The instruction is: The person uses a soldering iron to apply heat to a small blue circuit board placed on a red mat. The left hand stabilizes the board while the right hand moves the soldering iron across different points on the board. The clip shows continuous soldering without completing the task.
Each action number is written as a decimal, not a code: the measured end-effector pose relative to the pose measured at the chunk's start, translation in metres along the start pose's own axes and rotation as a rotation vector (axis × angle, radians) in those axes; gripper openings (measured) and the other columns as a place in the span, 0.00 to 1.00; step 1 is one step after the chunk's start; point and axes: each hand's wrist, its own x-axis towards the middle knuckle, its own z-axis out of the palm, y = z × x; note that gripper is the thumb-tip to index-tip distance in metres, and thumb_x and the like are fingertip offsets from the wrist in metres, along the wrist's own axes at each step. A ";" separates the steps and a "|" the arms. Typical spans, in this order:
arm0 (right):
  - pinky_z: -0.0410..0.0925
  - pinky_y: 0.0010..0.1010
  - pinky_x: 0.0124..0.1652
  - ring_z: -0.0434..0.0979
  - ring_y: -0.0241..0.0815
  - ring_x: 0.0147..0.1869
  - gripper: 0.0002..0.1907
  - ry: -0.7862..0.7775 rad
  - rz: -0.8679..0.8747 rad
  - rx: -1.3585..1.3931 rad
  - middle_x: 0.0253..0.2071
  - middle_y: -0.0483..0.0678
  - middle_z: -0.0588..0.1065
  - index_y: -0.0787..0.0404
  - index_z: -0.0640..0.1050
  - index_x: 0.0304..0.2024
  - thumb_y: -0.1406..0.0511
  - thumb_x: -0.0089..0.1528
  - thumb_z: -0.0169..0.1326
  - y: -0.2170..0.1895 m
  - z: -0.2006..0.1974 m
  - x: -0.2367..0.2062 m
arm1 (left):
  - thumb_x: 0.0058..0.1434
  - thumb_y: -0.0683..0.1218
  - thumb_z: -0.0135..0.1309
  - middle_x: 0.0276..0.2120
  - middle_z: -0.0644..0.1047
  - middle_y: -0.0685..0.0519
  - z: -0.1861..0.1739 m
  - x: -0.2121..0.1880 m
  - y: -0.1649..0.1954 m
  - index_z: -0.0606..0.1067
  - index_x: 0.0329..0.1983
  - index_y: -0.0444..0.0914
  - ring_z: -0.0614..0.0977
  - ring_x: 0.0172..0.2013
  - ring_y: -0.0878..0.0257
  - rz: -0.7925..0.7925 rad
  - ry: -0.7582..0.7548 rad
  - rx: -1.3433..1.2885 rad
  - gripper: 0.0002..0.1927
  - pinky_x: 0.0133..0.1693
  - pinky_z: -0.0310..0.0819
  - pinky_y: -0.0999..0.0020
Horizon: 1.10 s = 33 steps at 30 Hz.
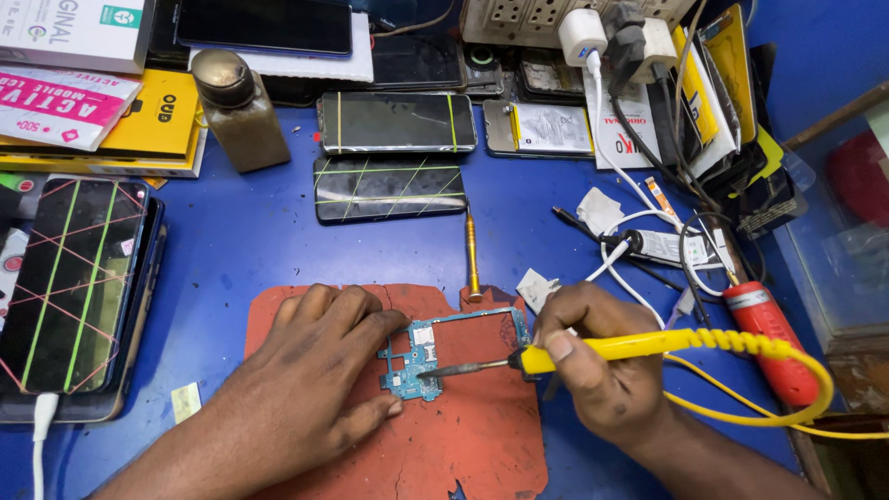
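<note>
A person worked over a small blue-green circuit board (421,363) that lay on a worn red mat (463,435) near the front of a cluttered blue surface (250,241). The left hand (315,370) lay flat on the mat, fingers spread and its grip open, fingertips pressed against the board's left edge and holding nothing. The right hand (593,356) had its grip closed around the yellow handle of a soldering iron (639,344), whose dark metal tip touched the lower part of the board. The iron's yellow cord (787,407) looped away to the right, passing just beside a red-handled tool (773,338). A slim screwdriver with a gold shaft (472,255) rested at the mat's top edge, pointing away from the person. Beyond it, two phones bound with yellow-green rubber bands (394,148) lay one behind the other, near a brown bottle with a round cap (239,111). At the left edge sat another phone crossed with pink and green bands (69,282), a white cable (42,435) plugged into its near end. Boxes in yellow, white and pink (93,102) were stacked at the far left, while a power strip with white chargers (593,28) and a tangle of black and white cables (667,231) crowded the far right.
</note>
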 end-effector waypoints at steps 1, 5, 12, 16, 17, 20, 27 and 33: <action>0.67 0.24 0.31 0.71 0.32 0.30 0.11 0.005 0.008 -0.001 0.28 0.47 0.75 0.65 0.73 0.34 0.63 0.66 0.49 0.000 -0.001 0.000 | 0.52 0.58 0.65 0.49 0.70 0.52 0.000 0.000 0.000 0.71 0.60 0.40 0.70 0.52 0.52 0.005 0.008 -0.004 0.35 0.56 0.62 0.53; 0.66 0.25 0.30 0.70 0.32 0.29 0.11 0.002 0.007 0.021 0.28 0.47 0.74 0.65 0.73 0.33 0.64 0.66 0.49 -0.001 -0.001 0.000 | 0.52 0.57 0.65 0.49 0.70 0.52 0.000 0.000 0.000 0.71 0.60 0.40 0.70 0.52 0.52 0.005 0.007 0.000 0.34 0.56 0.62 0.53; 0.64 0.25 0.30 0.67 0.31 0.28 0.11 0.021 0.002 0.016 0.26 0.47 0.73 0.65 0.72 0.32 0.64 0.66 0.49 -0.002 -0.003 0.002 | 0.52 0.57 0.65 0.49 0.70 0.52 0.001 0.000 0.000 0.72 0.60 0.39 0.70 0.53 0.52 0.006 0.010 0.013 0.34 0.57 0.62 0.53; 0.64 0.25 0.30 0.67 0.31 0.29 0.11 0.020 -0.001 0.023 0.27 0.47 0.74 0.65 0.72 0.32 0.63 0.66 0.49 -0.003 -0.002 0.002 | 0.52 0.58 0.65 0.50 0.70 0.51 0.001 0.000 -0.001 0.71 0.60 0.38 0.70 0.53 0.51 0.021 0.015 0.005 0.35 0.57 0.62 0.52; 0.64 0.25 0.31 0.68 0.31 0.29 0.11 0.022 -0.004 0.030 0.27 0.47 0.74 0.65 0.72 0.33 0.63 0.66 0.49 -0.003 -0.002 0.002 | 0.52 0.58 0.65 0.50 0.70 0.51 0.001 0.000 -0.002 0.71 0.60 0.39 0.70 0.53 0.52 0.014 0.007 0.007 0.35 0.57 0.62 0.53; 0.64 0.25 0.31 0.68 0.32 0.30 0.11 0.019 -0.009 0.038 0.27 0.47 0.74 0.65 0.72 0.33 0.63 0.66 0.49 -0.003 -0.002 0.002 | 0.52 0.58 0.65 0.50 0.70 0.52 0.002 0.000 -0.002 0.71 0.60 0.39 0.70 0.53 0.52 0.015 0.004 0.003 0.35 0.57 0.62 0.52; 0.65 0.25 0.32 0.68 0.32 0.30 0.11 -0.001 -0.018 0.048 0.27 0.47 0.73 0.65 0.72 0.33 0.63 0.66 0.49 -0.004 -0.001 0.001 | 0.52 0.58 0.65 0.50 0.71 0.52 0.002 -0.001 -0.001 0.71 0.60 0.39 0.70 0.53 0.52 0.005 0.001 0.001 0.35 0.57 0.62 0.52; 0.65 0.25 0.31 0.69 0.32 0.29 0.11 0.000 -0.009 0.040 0.27 0.47 0.74 0.65 0.72 0.32 0.64 0.66 0.49 -0.004 -0.001 0.001 | 0.52 0.57 0.65 0.50 0.70 0.52 0.001 0.000 0.000 0.71 0.61 0.39 0.69 0.53 0.52 0.005 0.005 0.004 0.35 0.57 0.62 0.52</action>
